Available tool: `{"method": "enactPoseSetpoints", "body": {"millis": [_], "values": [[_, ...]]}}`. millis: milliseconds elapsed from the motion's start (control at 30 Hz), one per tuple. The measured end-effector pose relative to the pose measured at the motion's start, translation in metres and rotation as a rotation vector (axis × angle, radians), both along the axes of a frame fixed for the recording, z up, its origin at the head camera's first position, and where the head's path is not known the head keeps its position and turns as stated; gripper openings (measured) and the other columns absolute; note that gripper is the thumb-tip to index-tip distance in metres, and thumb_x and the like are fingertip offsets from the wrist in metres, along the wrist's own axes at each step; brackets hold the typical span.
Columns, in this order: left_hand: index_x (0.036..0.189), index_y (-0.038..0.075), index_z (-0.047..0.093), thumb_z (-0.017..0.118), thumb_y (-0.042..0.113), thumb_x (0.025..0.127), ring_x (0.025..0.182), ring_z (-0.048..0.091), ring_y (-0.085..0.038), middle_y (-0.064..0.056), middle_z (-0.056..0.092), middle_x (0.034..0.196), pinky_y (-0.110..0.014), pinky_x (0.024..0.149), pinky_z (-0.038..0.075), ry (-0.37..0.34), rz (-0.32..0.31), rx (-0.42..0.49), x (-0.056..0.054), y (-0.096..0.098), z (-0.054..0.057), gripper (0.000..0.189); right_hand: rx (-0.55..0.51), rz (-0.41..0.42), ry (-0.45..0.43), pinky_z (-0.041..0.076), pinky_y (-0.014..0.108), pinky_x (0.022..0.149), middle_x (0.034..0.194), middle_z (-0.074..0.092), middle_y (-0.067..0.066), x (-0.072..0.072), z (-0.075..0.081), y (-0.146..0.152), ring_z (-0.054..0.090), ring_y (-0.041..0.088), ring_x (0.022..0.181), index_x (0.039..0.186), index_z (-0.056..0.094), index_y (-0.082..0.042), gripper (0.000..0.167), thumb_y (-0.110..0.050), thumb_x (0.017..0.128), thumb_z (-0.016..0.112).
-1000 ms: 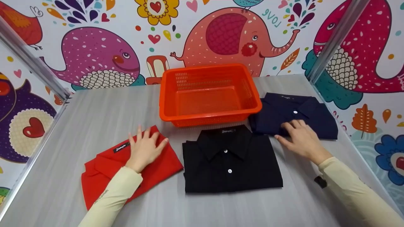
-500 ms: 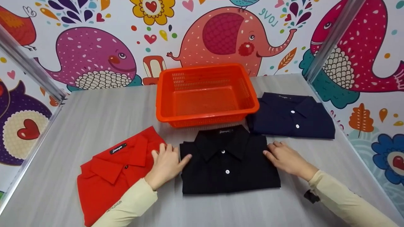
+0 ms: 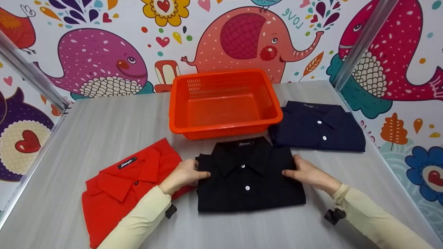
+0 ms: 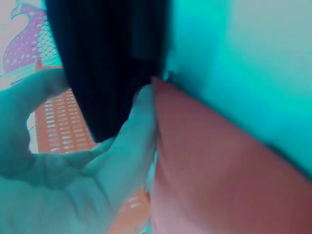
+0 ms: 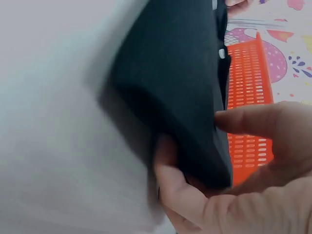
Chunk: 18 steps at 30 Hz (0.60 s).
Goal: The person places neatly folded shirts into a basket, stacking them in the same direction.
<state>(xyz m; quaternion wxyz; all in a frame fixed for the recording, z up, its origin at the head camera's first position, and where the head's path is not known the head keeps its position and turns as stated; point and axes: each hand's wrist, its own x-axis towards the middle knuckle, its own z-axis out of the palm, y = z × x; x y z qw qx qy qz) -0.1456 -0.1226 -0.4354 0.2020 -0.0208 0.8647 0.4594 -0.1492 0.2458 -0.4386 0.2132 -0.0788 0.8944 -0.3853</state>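
A folded black collared shirt (image 3: 249, 186) with white buttons lies in the middle of the table, in front of the basket. My left hand (image 3: 183, 174) grips its left side, thumb on top and fingers tucked under the edge. On the opposite side my right hand (image 3: 309, 174) pinches the shirt the same way; in the right wrist view its thumb and fingers (image 5: 180, 195) are on either face of the black cloth (image 5: 170, 73). A folded red shirt (image 3: 114, 207) lies tilted at the left, partly behind my left forearm. The left wrist view shows it close beside my left fingers.
An orange plastic basket (image 3: 221, 129) stands behind the black shirt with nothing in it. A folded navy shirt (image 3: 322, 133) lies at the back right, close to the basket. A patterned wall (image 3: 114, 45) and metal corner posts (image 3: 363, 45) bound the grey table (image 3: 114, 114).
My left hand has come right, off the red shirt, and my right hand has left the navy shirt. Both now grip the sides of the black shirt.
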Motion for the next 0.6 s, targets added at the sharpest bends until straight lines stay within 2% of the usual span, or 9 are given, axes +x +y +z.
{"method": "enactPoseSetpoints", "body": {"millis": [67,167,333,467,567,600], "values": [[0.088,-0.002,0.054,0.075,0.012,0.080,0.058,0.059,-0.016,-0.010,0.057,0.075,-0.029,0.060,0.055,-0.071,0.040,0.082,0.001,0.000,-0.001,0.027,-0.083,-0.059,-0.073,0.031,0.055,0.103,0.136,0.033,0.043,-0.001,0.000,0.001,0.034,0.051,0.127,0.136,0.023,0.022,0.077,-0.020,0.088,0.065],[0.096,-0.005,0.051,0.072,0.008,0.082,0.064,0.063,-0.017,-0.014,0.059,0.086,-0.034,0.066,0.057,-0.145,0.082,0.169,0.001,-0.001,-0.003,0.029,-0.179,-0.103,-0.176,0.029,0.054,0.106,0.139,0.031,0.040,-0.004,-0.001,0.003,0.033,0.048,0.129,0.139,0.017,0.021,0.081,-0.020,0.088,0.065],[0.107,-0.009,0.044,0.067,0.008,0.086,0.066,0.063,-0.017,-0.013,0.063,0.082,-0.038,0.073,0.056,-0.223,0.111,0.272,0.000,-0.001,-0.009,0.036,-0.289,-0.146,-0.320,0.022,0.054,0.109,0.146,0.024,0.037,-0.007,-0.005,0.005,0.024,0.046,0.135,0.144,0.008,0.019,0.087,-0.027,0.093,0.060],[0.115,-0.005,0.042,0.061,0.011,0.087,0.069,0.057,-0.017,-0.009,0.058,0.081,-0.033,0.069,0.054,-0.266,0.092,0.341,0.001,0.000,-0.012,0.037,-0.303,-0.193,-0.372,0.009,0.059,0.110,0.151,-0.001,0.036,-0.008,-0.005,0.007,0.002,0.048,0.139,0.145,-0.007,0.015,0.090,-0.036,0.098,0.051],[0.121,-0.001,0.037,0.056,0.009,0.086,0.073,0.057,-0.019,-0.012,0.055,0.089,-0.031,0.066,0.052,-0.285,0.078,0.419,0.001,-0.001,-0.014,0.041,-0.355,-0.186,-0.388,0.006,0.059,0.111,0.152,-0.004,0.034,-0.008,-0.006,0.008,0.000,0.047,0.140,0.147,-0.008,0.011,0.085,-0.033,0.100,0.048],[0.123,-0.001,0.034,0.055,0.008,0.086,0.075,0.058,-0.019,-0.013,0.053,0.094,-0.032,0.066,0.052,-0.283,0.075,0.445,0.001,-0.001,-0.014,0.044,-0.385,-0.172,-0.385,0.009,0.057,0.111,0.153,0.001,0.034,-0.008,-0.006,0.008,0.005,0.045,0.140,0.148,-0.006,0.011,0.082,-0.030,0.101,0.048]]}}
